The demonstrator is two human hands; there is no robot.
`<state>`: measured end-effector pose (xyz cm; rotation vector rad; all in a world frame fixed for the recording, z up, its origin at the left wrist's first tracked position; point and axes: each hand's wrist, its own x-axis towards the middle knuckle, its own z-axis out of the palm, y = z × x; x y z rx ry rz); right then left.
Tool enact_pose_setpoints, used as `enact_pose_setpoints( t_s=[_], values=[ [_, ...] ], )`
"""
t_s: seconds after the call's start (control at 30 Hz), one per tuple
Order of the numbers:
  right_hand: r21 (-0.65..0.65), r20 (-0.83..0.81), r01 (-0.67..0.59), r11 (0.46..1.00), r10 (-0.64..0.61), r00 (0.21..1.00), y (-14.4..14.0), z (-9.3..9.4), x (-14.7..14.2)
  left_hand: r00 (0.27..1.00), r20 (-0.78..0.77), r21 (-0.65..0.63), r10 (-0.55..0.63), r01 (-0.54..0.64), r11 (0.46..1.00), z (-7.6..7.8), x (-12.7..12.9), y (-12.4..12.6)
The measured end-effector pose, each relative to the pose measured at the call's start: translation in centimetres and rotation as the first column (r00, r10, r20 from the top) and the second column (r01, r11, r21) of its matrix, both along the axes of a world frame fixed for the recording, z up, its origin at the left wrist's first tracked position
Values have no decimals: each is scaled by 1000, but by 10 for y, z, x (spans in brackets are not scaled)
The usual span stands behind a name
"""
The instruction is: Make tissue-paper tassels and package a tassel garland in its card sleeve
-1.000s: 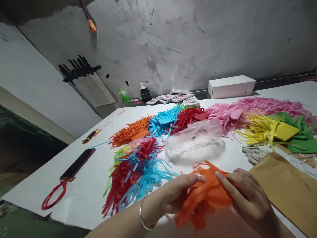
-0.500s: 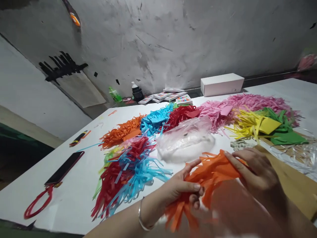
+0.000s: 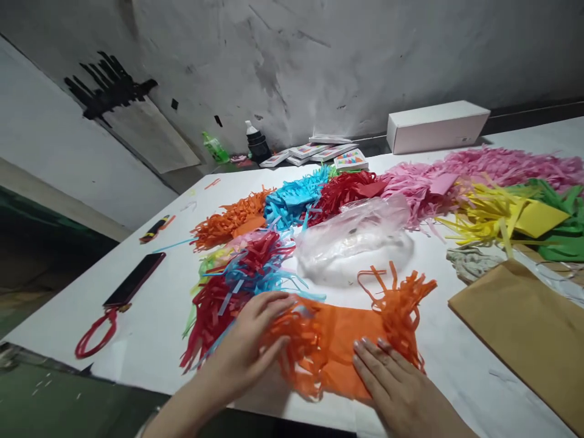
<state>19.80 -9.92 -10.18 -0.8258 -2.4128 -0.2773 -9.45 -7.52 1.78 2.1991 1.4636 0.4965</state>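
An orange tissue paper tassel lies spread on the white table near its front edge, with a plain middle band and cut fringe at both ends. My right hand rests flat on the band, its fingers stretched out. Over the left fringe is my left hand, thumb and fingers apart, seemingly touching the strips. Just beyond the paper sits a clear plastic bag. Beside my left hand are bundled red tissue strips mixed with blue ones.
Fringed bundles in orange, blue, red, pink and yellow line the back. A brown envelope lies right. Leftward are a phone and a cutter. A white box stands against the wall.
The orange tissue paper was held up between both hands; now it lies flat on the table. My right hand has flattened onto it, and my left hand has let go and moved left.
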Motion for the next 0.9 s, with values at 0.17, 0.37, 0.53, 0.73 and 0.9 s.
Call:
enact_pose_setpoints(
  t_s=[0.17, 0.37, 0.53, 0.73, 0.9],
  values=[
    [-84, -83, -42, 996, 35, 996, 0, 7, -6, 908, -117, 87, -402, 412, 907, -35, 49, -27],
    [-205, -14, -40, 978, 38, 999, 0, 29, 20, 927, 19, 40, -375, 374, 927, -58, 50, -17],
    [-303, -46, -46, 952, 33, 998, -4, 32, 31, 926, 123, -24, -356, 362, 932, -55, 39, -16],
    [-404, -86, -59, 913, 26, 996, -4, 38, 31, 918, 218, -54, -332, 351, 935, -60, 36, -20],
    [-441, -90, -68, 895, 31, 995, -7, 33, 34, 914, 197, -87, -356, 378, 922, -60, 31, -17]
  ],
)
